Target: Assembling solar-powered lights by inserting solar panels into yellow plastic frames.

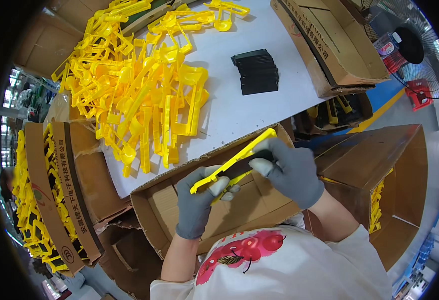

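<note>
Both my hands wear grey gloves and hold one yellow plastic frame (233, 161) over an open cardboard box (165, 204). My left hand (197, 196) grips the frame's near left end, thumb on its inner side. With my right hand (288, 169) I pinch a thin black strip (240, 169) that lies along the inside of the yellow frame; its far end is under my fingers. Whether the strip is seated in the frame, I cannot tell. On the white table beyond lies a fanned stack of black strips (257, 73).
A large heap of yellow frames (144, 95) covers the table's left side. Cardboard boxes stand at the far right (339, 45) and right (404, 165). At the left, a carton (74, 200) stands by more yellow parts. A fan (414, 45) is at the upper right.
</note>
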`<state>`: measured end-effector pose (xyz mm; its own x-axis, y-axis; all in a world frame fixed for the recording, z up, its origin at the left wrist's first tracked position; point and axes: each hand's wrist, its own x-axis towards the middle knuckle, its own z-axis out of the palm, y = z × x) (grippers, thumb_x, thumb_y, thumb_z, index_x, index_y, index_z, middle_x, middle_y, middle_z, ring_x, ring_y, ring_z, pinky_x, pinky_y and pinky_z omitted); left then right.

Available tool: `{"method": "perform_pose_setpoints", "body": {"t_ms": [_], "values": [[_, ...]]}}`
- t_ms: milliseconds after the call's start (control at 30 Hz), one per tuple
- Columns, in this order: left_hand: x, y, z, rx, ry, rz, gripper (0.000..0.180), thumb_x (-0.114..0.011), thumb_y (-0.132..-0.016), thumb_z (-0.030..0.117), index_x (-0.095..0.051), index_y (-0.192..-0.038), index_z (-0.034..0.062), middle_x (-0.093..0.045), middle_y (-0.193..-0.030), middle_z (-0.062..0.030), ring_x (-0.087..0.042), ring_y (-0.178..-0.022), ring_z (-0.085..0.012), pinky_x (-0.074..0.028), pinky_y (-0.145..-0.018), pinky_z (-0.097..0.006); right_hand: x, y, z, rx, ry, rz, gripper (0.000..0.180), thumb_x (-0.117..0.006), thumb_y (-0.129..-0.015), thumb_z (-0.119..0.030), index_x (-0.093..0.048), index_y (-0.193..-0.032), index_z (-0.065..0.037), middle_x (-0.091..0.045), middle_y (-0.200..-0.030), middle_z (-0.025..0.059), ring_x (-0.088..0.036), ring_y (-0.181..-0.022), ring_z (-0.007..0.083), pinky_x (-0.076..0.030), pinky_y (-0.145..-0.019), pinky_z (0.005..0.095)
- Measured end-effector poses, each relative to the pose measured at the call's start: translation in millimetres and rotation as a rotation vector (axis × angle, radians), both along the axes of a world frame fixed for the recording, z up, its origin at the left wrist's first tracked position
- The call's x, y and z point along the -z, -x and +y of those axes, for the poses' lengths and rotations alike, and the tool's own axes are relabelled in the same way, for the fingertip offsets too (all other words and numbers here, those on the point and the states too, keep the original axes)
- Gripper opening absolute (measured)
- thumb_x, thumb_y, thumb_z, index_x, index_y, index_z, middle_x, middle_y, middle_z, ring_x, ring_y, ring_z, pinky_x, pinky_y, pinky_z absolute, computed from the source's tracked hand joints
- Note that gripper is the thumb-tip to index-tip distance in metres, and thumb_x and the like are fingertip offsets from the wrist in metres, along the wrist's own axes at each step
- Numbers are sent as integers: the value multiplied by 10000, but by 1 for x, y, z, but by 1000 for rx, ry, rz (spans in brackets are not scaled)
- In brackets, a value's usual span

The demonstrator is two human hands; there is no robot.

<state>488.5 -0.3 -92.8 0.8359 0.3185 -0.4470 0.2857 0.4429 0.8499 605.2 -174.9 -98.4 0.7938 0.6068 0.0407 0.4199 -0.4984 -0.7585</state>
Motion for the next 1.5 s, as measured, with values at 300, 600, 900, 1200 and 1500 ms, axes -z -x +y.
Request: {"method": "perform_pose_setpoints", "body": {"t_ms": [300, 600, 900, 1200, 1500], "values": [[12, 19, 8, 214, -225, -125, 205, -662, -851, -1, -656, -1050, -49, -705, -890, -125, -670, -738, -134, -543, -614, -232, 11, -9, -22, -167, -214, 82, 330, -809, -663, -133, -646, -944, -75, -650, -781, 72, -619, -614, 211, -480, -566, 273], [29, 22, 17, 352, -804, -492, 187, -699, -742, 88, -689, -927, 67, -715, -933, -105, -687, -706, -226, -517, -616, -262, 19, 13, -40, -262, -161, -296, 238, -699, -561, -69, -654, -794, -80, -622, -683, 68, -618, -566, 269, -483, -513, 333], [34, 23, 15, 323, -1008, -607, 203, -708, -726, 162, -678, -916, 96, -713, -947, -91, -631, -614, -200, -463, -528, -266, 29, 9, -41, -301, -148, -423, 374, -736, -528, -44, -643, -882, -123, -624, -744, 18, -629, -644, 197, -466, -500, 299], [53, 32, 2, 192, -895, -644, 453, -743, -738, 129, -574, -1149, 42, -646, -1140, -163, -677, -772, -226, -522, -616, -283, 21, 10, -43, -295, -173, -839, 246, -683, -614, -110, -625, -852, -131, -593, -699, -8, -544, -567, 130, -409, -486, 232], [49, 33, 6, 81, -613, -424, 596, -719, -802, 105, -452, -1324, -1, -554, -1278, -217, -665, -954, -240, -568, -780, -307, 24, 23, -39, -364, -286, -856, 306, -758, -627, -173, -676, -888, -310, -483, -948, -21, -550, -728, 148, -407, -525, 258]]}}
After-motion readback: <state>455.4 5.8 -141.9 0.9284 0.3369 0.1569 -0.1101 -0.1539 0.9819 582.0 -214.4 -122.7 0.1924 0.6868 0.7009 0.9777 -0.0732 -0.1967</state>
